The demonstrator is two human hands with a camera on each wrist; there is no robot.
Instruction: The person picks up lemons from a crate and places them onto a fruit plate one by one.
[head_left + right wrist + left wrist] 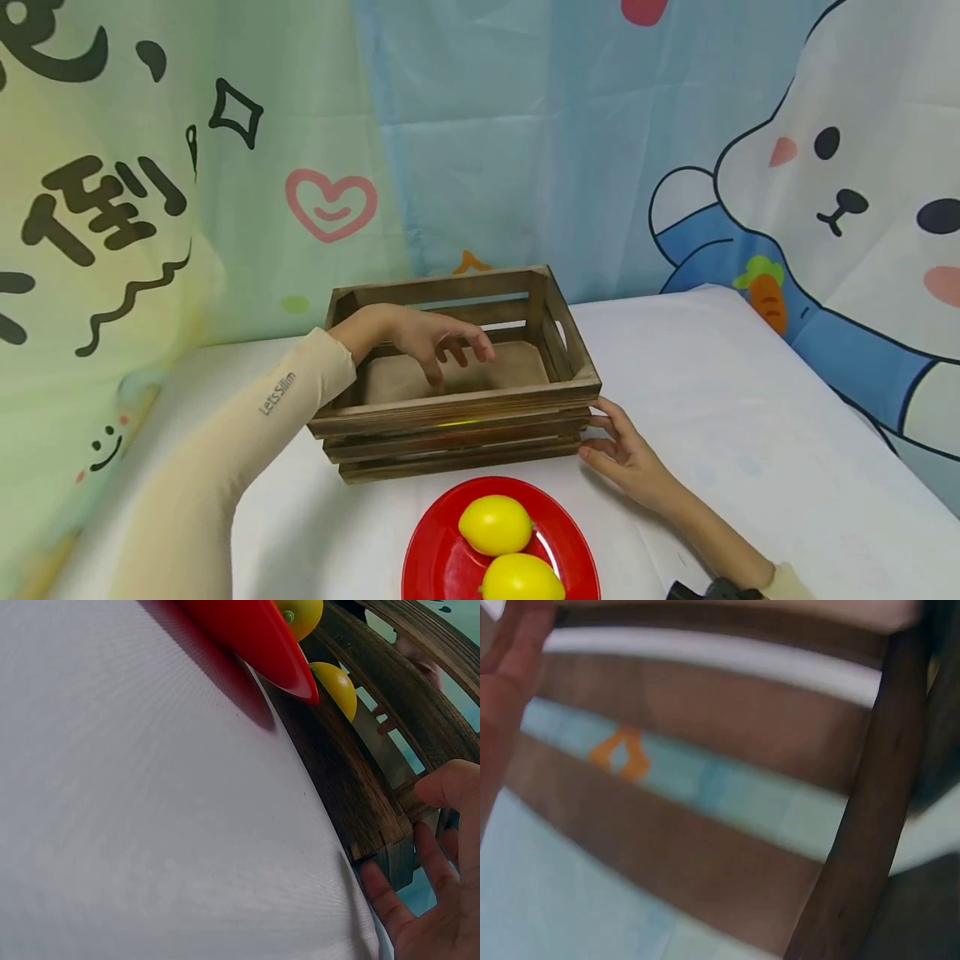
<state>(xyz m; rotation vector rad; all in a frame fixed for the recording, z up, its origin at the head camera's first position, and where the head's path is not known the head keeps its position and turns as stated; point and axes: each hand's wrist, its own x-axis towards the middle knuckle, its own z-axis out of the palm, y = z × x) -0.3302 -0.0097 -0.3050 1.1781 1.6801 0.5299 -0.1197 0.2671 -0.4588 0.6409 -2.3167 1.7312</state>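
Note:
A brown slatted wooden crate (465, 412) stands on the table, with a brown lining in its bottom. My left hand (431, 337) hangs over its opening with loosely bent fingers and nothing in them; in the left wrist view only part of that hand (506, 705) shows, beside the slats. At the crate's front right corner, my right hand (633, 467) touches the wood with spread fingers, also seen in the right wrist view. Two yellow lemons (495, 525) lie on a red plate (435, 550) in front of the crate. A thin yellow strip (457, 422) shows between the front slats.
A white cloth (675, 375) covers the table. Behind the crate hangs a printed curtain (480, 167) with cartoon figures. The plate sits close to the crate's front side. A dark object (712, 590) shows near the right wrist at the bottom edge.

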